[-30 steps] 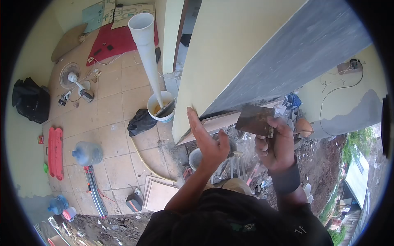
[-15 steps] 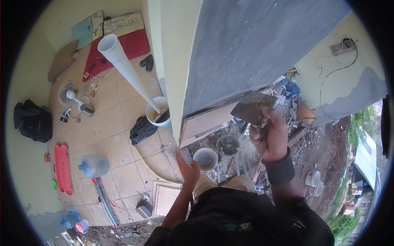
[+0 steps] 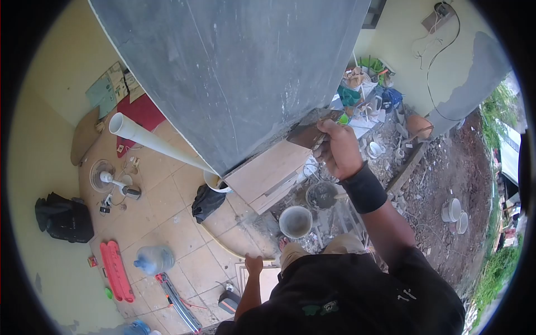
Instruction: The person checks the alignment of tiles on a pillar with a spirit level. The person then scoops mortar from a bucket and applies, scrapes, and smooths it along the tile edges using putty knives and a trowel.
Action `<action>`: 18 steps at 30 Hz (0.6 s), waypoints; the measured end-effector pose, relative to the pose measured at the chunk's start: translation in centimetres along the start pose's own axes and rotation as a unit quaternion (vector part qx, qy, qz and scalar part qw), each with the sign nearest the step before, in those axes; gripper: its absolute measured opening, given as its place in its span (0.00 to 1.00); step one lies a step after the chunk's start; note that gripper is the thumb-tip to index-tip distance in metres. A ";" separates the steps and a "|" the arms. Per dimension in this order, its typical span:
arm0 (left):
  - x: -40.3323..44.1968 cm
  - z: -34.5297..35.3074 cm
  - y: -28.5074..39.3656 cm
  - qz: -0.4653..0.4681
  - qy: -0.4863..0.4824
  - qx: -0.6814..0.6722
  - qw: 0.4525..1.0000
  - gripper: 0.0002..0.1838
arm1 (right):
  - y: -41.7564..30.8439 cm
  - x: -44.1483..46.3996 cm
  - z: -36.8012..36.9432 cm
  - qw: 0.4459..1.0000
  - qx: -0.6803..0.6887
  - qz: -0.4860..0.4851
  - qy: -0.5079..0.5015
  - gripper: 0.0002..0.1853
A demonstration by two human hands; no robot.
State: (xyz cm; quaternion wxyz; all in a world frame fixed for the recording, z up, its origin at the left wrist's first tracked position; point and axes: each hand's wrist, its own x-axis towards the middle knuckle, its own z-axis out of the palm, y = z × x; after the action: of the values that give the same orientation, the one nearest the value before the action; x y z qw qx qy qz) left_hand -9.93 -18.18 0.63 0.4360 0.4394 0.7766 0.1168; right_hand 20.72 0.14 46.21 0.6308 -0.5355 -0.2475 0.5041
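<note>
My right hand (image 3: 341, 149) is closed on a thin, flat, dark brown scraper plate (image 3: 307, 135), pinched between thumb and fingers. The plate is at the lower edge of the grey plastered wall (image 3: 240, 72), just above a wood-patterned panel (image 3: 268, 172); I cannot tell whether it touches the wall. My left hand (image 3: 254, 264) hangs low on the left, over some light panels (image 3: 267, 282) and near a yellow hose (image 3: 220, 244). Its fingers are mostly hidden from view. Below the right hand stand a bucket with grey contents (image 3: 296, 221) and a darker bucket (image 3: 322, 195).
On the tiled floor at left are a white pipe (image 3: 156, 146) leaning in a bucket, a black bag (image 3: 207, 202), a water jug (image 3: 154, 260), a tile cutter (image 3: 177, 303) and a fan (image 3: 105, 177). Rubble (image 3: 385, 167) and a wooden beam (image 3: 406, 168) lie at right.
My view has turned toward the grey wall, which fills more of the upper middle. My left hand has dropped away from the wall's edge. The right hand keeps the plate, now near the wall's lower edge.
</note>
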 end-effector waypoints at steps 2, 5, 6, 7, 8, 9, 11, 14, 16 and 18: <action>-0.7 -0.3 -1.2 0.004 0.006 -0.003 1.000 0.37 | 0.1 -0.8 -0.1 1.000 0.012 -0.009 -0.011 0.11; 0.2 -0.6 0.3 -0.015 -0.001 -0.007 1.000 0.35 | 0.6 -0.4 -0.1 0.999 0.022 -0.006 -0.033 0.11; 0.0 -0.8 0.6 -0.013 0.005 -0.028 1.000 0.31 | 1.1 -0.1 -0.6 0.999 0.029 -0.011 -0.035 0.11; 0.7 -0.3 -0.4 -0.004 0.021 -0.024 0.999 0.27 | 1.6 0.3 -0.7 0.998 0.036 -0.017 -0.055 0.11; 1.7 0.5 -2.0 0.023 0.019 -0.012 0.999 0.23 | 2.0 0.6 -1.2 0.997 0.041 -0.037 -0.053 0.11; 3.0 0.8 -3.9 0.061 -0.031 -0.012 0.998 0.25 | 2.3 0.4 -1.2 0.997 0.040 -0.057 -0.042 0.12; 6.4 -0.2 -5.3 -0.063 -0.221 -0.304 0.925 0.17 | 4.0 1.2 -1.4 0.997 0.028 -0.061 -0.048 0.12; 2.9 -1.7 -4.1 0.246 -0.177 0.448 0.841 0.19 | 5.5 0.9 -0.7 0.996 0.052 -0.062 -0.048 0.11; 6.9 3.0 1.6 0.346 -0.215 0.465 0.786 0.19 | 4.9 -0.4 -0.7 0.996 0.034 -0.063 -0.052 0.11; 8.6 6.2 4.6 0.413 -0.264 0.468 0.735 0.20 | 5.2 -1.0 -1.1 0.996 0.056 -0.061 -0.030 0.11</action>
State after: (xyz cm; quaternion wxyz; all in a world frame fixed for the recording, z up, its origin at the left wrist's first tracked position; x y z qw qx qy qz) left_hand -4.46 -10.01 -5.42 0.2718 0.8787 0.3290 -0.2141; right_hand 19.35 -1.66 41.28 0.6814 -0.4683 -0.2697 0.4937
